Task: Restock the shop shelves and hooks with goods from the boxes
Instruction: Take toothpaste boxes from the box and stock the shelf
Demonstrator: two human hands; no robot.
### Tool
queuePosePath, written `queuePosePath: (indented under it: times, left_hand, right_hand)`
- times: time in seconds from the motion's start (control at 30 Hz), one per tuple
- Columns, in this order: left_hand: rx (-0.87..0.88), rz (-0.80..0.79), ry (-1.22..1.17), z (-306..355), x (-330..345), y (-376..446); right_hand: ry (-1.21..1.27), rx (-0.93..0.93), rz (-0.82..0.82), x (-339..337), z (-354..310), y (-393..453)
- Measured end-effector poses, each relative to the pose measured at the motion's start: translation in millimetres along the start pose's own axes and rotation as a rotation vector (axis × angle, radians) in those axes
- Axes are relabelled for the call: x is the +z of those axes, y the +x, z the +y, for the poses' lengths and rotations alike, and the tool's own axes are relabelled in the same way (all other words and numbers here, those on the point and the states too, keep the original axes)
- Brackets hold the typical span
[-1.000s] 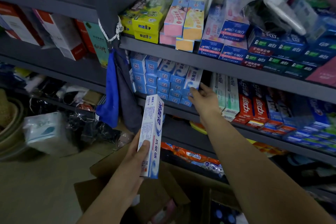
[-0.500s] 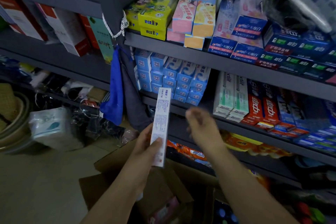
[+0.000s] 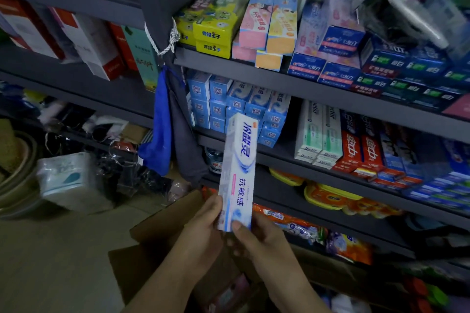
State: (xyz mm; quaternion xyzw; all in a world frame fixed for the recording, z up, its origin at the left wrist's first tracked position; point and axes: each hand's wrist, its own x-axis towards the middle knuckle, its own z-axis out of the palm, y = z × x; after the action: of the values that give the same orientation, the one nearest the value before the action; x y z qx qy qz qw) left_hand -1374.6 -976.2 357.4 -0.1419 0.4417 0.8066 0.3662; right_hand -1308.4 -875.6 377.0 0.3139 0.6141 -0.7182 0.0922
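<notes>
A long white-and-blue toothpaste box (image 3: 239, 170) stands upright in front of the middle shelf (image 3: 284, 157). My left hand (image 3: 203, 226) grips its lower end from the left. My right hand (image 3: 256, 239) pinches the same end from the right, thumb on the front face. Behind the box's top, a stack of matching light-blue toothpaste boxes (image 3: 236, 107) fills the left of that shelf. An open cardboard box (image 3: 162, 241) sits on the floor under my hands.
The top shelf (image 3: 279, 76) holds yellow, pink and dark-blue toothpaste boxes. Red and green-white boxes (image 3: 353, 150) stand to the right on the middle shelf. A blue bag (image 3: 159, 134) hangs at the shelf post. Snack packs (image 3: 328, 198) lie lower down. A tissue pack (image 3: 68, 180) sits left.
My right hand came back from the blue stack on the shelf and took hold of the toothpaste box's lower end beside my left hand. The box turned its front face toward me.
</notes>
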Motion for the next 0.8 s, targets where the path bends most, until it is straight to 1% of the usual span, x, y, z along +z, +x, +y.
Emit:
queuePosePath:
  times: [0.1, 0.17, 0.23, 0.3, 0.4, 0.47, 0.57, 0.7, 0.73, 0.8]
  left_hand:
    - [0.021, 0.023, 0.038, 2.3, 0.7, -1.7]
    - [0.083, 0.064, 0.134, 6.3, 0.7, -1.9]
    - [0.123, 0.141, 0.228, 12.1, -1.0, -2.3]
    - [0.143, 0.236, 0.274, 17.8, -6.2, -3.7]
    - [0.167, 0.380, 0.291, 26.0, -18.4, -9.1]
    - [0.185, 0.437, 0.298, 31.3, -27.8, -13.4]
    - [0.189, 0.466, 0.333, 35.1, -39.4, -18.4]
    - [0.208, 0.483, 0.331, 37.3, -48.6, -24.2]
    - [0.205, 0.486, 0.331, 38.3, -49.6, -26.1]
    - [0.197, 0.487, 0.329, 40.5, -51.8, -30.1]
  right_hand:
    - [-0.035, -0.021, -0.006, 2.2, -4.8, -3.2]
    - [-0.038, -0.042, 0.005, 1.7, -8.3, -5.0]
    - [-0.035, -0.065, 0.052, 1.3, -13.5, -3.1]
    - [-0.053, -0.094, 0.118, 1.3, -21.2, 2.4]
    - [-0.049, -0.155, 0.188, 1.3, -44.8, 15.1]
    - [-0.043, -0.188, 0.203, 2.0, -66.6, 29.1]
    - [-0.057, -0.219, 0.232, 6.8, -97.0, 60.0]
    - [0.013, -0.231, 0.282, 19.0, -128.9, 102.6]
    - [0.052, -0.231, 0.293, 21.5, -133.4, 111.4]
    - [0.227, -0.231, 0.299, 26.9, -138.1, 123.9]
